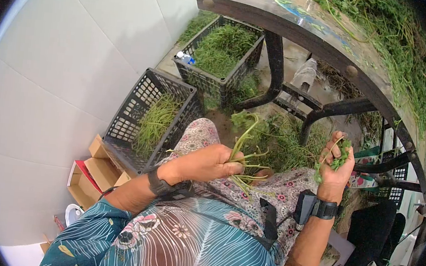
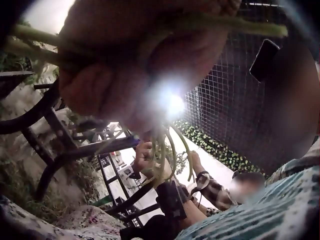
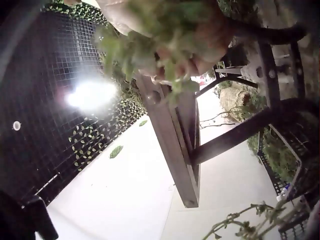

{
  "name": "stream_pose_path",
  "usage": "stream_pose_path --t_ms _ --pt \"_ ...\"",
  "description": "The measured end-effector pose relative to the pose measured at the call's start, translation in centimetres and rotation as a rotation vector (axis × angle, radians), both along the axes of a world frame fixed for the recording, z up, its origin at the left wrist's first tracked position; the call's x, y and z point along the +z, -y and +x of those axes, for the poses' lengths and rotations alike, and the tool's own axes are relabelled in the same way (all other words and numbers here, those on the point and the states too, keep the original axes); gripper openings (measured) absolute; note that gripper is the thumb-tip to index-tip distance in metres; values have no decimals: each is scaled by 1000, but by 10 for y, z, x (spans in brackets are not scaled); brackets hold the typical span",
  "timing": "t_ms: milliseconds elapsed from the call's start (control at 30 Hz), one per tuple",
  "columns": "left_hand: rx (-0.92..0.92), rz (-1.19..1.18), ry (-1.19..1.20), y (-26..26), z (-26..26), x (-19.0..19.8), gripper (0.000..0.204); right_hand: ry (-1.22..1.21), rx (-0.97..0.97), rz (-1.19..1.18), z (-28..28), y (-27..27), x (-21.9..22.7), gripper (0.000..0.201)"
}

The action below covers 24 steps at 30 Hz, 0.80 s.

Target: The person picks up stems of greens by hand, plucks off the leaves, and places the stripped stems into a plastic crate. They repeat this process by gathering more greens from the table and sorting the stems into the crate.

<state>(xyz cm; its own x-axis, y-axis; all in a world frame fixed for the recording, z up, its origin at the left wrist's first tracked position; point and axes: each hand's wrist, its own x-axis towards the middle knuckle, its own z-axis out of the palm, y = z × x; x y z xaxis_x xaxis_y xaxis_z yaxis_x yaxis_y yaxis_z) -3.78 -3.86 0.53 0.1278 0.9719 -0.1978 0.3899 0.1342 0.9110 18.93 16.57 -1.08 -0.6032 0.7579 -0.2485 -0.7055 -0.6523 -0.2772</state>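
In the head view my left hand (image 1: pixel 210 162) grips a small bunch of green stems (image 1: pixel 247 141) above the lap, stem ends poking out on both sides of the fist. The left wrist view shows the curled left hand (image 2: pixel 135 60) up close with stems (image 2: pixel 175 150) hanging from it. My right hand (image 1: pixel 337 163), raised near the table's edge, has its fingers curled round leafy sprigs (image 1: pixel 342 155). Those leaves (image 3: pixel 175 35) blur in front of the right hand (image 3: pixel 210 45) in the right wrist view. The two hands are apart.
A black crate (image 1: pixel 113 128) at the left holds thin stems (image 1: pixel 157 122); another crate (image 1: pixel 222 85) behind it holds leafy greens (image 1: pixel 224 47). The table (image 1: pixel 305 26) curves overhead, its dark legs (image 1: pixel 276 62) beyond the knees. Greens (image 1: pixel 294 143) litter the floor. Cardboard boxes (image 1: pixel 101 171) stand at left.
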Motion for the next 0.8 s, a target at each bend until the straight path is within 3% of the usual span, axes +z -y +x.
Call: stream_pose_path --t_ms 367,667,800 --pt "-9 20 -3 -1 0 1 26 216 -27 -63 -7 -1 -15 13" --pt "-3 24 -18 0 0 -4 25 175 84 156 -11 2 -22 10" --pt "-2 -10 -8 -1 0 0 26 422 20 102 -22 14 -10 16"
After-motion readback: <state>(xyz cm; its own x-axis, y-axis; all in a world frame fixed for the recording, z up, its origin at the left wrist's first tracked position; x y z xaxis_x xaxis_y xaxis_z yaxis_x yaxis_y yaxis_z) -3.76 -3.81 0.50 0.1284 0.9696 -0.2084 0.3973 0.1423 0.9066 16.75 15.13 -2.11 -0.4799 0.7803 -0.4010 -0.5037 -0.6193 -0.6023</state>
